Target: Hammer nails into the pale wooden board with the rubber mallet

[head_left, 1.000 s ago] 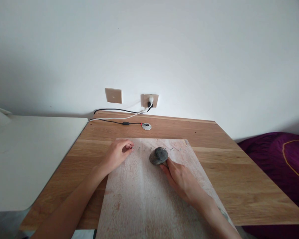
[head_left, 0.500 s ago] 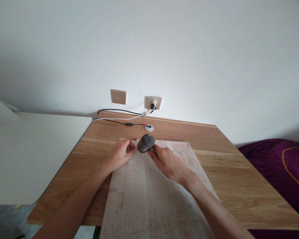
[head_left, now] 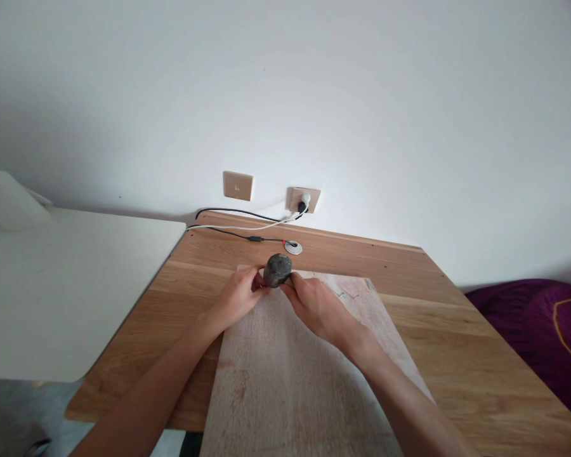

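Pale board (head_left: pixel 285 381), mallet (head_left: pixel 278 271) clamped in right grip (head_left: pixel 320 306), head (head_left: pixel 278 266) beside left grip (head_left: pixel 238 297), hold unclear

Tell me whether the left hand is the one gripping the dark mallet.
No, the right hand grips the dark mallet, while the left hand appears just to the left of it.
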### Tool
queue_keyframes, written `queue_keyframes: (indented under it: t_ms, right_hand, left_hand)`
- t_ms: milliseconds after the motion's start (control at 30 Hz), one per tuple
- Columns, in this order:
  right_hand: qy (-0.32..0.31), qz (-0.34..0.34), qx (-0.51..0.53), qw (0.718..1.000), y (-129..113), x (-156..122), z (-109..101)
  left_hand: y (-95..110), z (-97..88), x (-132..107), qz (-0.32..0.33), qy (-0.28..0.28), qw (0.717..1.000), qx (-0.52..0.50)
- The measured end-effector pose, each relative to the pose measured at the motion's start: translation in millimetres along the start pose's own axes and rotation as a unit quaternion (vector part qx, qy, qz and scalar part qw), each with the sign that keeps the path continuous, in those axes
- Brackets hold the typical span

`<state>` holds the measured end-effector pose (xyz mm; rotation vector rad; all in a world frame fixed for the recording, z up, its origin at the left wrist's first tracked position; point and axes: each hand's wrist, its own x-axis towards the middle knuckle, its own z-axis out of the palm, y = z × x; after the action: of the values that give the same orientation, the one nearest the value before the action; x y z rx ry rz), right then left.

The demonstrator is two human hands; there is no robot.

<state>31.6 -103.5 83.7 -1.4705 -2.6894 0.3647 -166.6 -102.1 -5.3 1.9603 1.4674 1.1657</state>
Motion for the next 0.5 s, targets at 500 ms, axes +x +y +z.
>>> queue_keyframes:
  t_ms: [500]
  right_hand:
    - [0.008,-0.003,-0.012,1.0,-4.1,-8.0,5.3]
  left_hand:
    - [-8.0,0.4,-0.4,-0.022,-0.015,0.999,-0.03]
